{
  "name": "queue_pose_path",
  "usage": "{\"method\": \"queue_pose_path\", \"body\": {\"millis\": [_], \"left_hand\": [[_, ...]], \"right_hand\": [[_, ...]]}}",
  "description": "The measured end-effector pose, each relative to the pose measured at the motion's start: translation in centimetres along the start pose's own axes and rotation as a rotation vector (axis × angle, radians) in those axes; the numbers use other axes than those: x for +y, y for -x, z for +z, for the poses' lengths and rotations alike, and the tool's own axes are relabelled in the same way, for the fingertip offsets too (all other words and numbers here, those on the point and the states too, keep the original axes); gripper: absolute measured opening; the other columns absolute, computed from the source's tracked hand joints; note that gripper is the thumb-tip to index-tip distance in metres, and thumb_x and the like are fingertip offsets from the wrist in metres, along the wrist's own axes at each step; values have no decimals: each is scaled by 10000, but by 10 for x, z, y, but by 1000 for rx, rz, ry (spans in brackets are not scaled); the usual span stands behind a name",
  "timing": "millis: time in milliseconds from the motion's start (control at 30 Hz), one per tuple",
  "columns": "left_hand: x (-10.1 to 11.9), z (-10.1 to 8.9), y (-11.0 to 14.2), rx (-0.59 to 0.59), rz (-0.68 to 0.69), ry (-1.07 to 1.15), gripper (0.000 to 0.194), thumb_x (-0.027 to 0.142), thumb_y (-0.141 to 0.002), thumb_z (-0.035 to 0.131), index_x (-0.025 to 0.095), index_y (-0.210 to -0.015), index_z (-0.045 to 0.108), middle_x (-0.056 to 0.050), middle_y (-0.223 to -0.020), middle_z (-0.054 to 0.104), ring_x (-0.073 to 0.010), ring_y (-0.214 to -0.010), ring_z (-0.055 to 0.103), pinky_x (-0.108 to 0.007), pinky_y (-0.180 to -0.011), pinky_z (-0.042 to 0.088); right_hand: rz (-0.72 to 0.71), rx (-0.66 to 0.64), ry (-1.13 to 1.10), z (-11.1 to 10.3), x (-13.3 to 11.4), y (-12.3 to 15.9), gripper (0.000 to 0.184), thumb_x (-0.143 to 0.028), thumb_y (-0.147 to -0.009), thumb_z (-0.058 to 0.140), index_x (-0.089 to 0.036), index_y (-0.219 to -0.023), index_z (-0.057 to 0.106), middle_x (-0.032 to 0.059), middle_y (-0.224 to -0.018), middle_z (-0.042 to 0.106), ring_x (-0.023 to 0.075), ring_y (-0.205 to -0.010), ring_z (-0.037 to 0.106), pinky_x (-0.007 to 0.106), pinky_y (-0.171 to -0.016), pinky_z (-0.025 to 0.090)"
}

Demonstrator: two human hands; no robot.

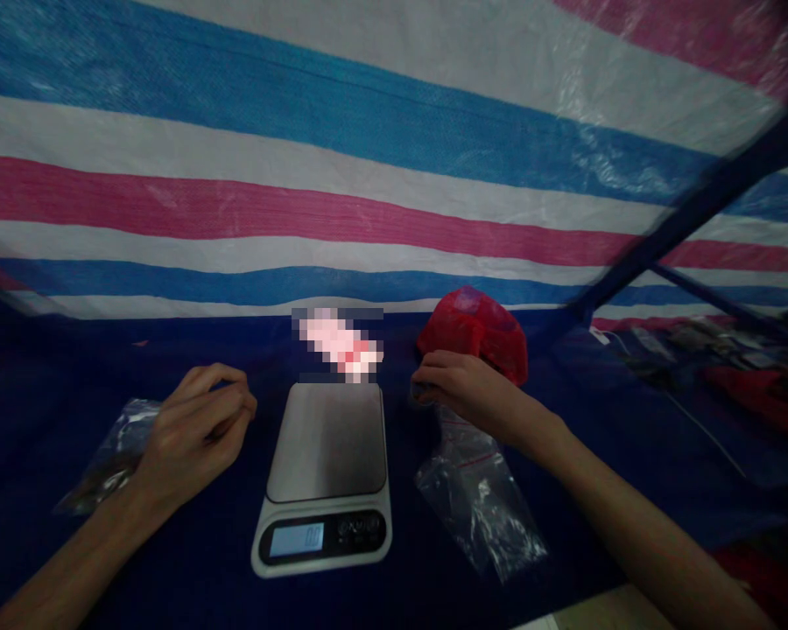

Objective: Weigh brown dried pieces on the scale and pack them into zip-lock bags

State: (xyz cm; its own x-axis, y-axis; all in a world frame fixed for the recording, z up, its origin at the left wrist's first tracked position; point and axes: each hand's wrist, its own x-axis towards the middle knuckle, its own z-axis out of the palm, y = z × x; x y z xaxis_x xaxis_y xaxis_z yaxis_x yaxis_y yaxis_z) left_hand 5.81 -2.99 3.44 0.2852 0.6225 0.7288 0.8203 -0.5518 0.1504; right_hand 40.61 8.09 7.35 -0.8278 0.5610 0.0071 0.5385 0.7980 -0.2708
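A small digital kitchen scale (327, 464) with a bare steel platform and a lit display sits between my hands on the dark blue cloth. My left hand (197, 429) rests left of the scale, fingers curled closed, nothing visible in them, beside a clear plastic bag (109, 455). My right hand (463, 389) is right of the scale, fingers pinched together at the top of a clear zip bag (479, 499) that lies flat on the cloth. A red plastic bag (476, 332) sits just behind that hand.
A pink-and-white packet (338, 346), blurred out, lies behind the scale. A striped blue, white and pink tarp (368, 175) forms the back wall. A dark pole (689, 210) slants at the right, with cluttered items (728, 359) beyond it.
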Motion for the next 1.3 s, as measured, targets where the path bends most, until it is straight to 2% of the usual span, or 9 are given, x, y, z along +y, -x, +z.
{"method": "queue_pose_path", "body": {"millis": [367, 567, 667, 767, 867, 967, 1067, 1200, 1300], "left_hand": [[-3, 1, 4, -22, -15, -14, 250, -34, -834, 601, 196, -741, 630, 25, -713, 664, -153, -769, 668, -303, -676, 489], [-5, 0, 4, -15, -15, -25, 248, -30, -831, 608, 199, -738, 627, 25, -738, 660, -144, -760, 671, -286, -666, 493], [-5, -1, 4, -22, -19, -43, 261, -32, -830, 600, 202, -714, 623, 31, -742, 664, -139, -748, 672, -286, -672, 495], [-6, -2, 4, -12, -15, -53, 245, -4, -825, 607, 203, -696, 627, 28, -733, 668, -143, -739, 673, -289, -663, 492], [-6, -2, 3, 8, -5, -59, 231, 15, -832, 613, 206, -702, 632, 25, -736, 665, -143, -735, 667, -283, -653, 488], [-8, -1, 5, 9, 13, -80, 229, 23, -846, 620, 208, -712, 638, 18, -784, 666, -135, -740, 662, -272, -654, 498], [-11, 0, 7, -10, -20, -79, 216, 37, -851, 630, 215, -729, 648, 17, -820, 671, -132, -753, 667, -261, -646, 508], [-11, -1, 7, -12, -51, -76, 210, 45, -834, 639, 218, -716, 656, 21, -797, 679, -134, -736, 671, -260, -625, 504], [-10, -5, 5, 15, -43, -105, 222, 62, -845, 628, 218, -687, 640, 23, -766, 664, -129, -724, 664, -251, -588, 479]], "right_hand": [[-25, 68, -251, 2, 5, -2, 70, -145, -961, 702, -176, -978, 761, 35, -955, 701, 137, -839, 677, 264, -769, 514], [-19, 154, -302, 12, 9, -8, 109, -215, -951, 734, -168, -856, 753, 26, -875, 682, 136, -785, 667, 249, -726, 507], [-45, 229, -294, 12, 10, -10, 145, -202, -999, 652, -170, -919, 769, 53, -922, 719, 157, -840, 687, 270, -770, 524], [-2, 393, -275, 0, 22, -2, 231, -141, -1018, 549, -180, -1022, 776, 72, -1017, 766, 178, -933, 714, 303, -854, 538], [169, 492, -192, -23, 50, 19, 223, -121, -952, 580, -189, -990, 789, 59, -969, 792, 201, -896, 732, 326, -847, 547], [279, 235, -159, -41, 82, 44, 232, -81, -866, 607, -194, -934, 798, 32, -864, 791, 198, -780, 735, 307, -749, 561], [258, 32, -189, -38, 99, 57, 256, -60, -802, 666, -195, -976, 796, 43, -971, 791, 209, -869, 748, 307, -792, 589], [183, 67, -103, -9, 99, 49, 370, -70, -825, 708, -173, -1177, 752, 121, -1231, 715, 252, -1146, 689, 414, -1054, 533], [176, 94, -5, 11, 98, 41, 388, -38, -891, 621, -150, -1251, 713, 158, -1262, 684, 263, -1196, 660, 454, -1104, 505]]}}
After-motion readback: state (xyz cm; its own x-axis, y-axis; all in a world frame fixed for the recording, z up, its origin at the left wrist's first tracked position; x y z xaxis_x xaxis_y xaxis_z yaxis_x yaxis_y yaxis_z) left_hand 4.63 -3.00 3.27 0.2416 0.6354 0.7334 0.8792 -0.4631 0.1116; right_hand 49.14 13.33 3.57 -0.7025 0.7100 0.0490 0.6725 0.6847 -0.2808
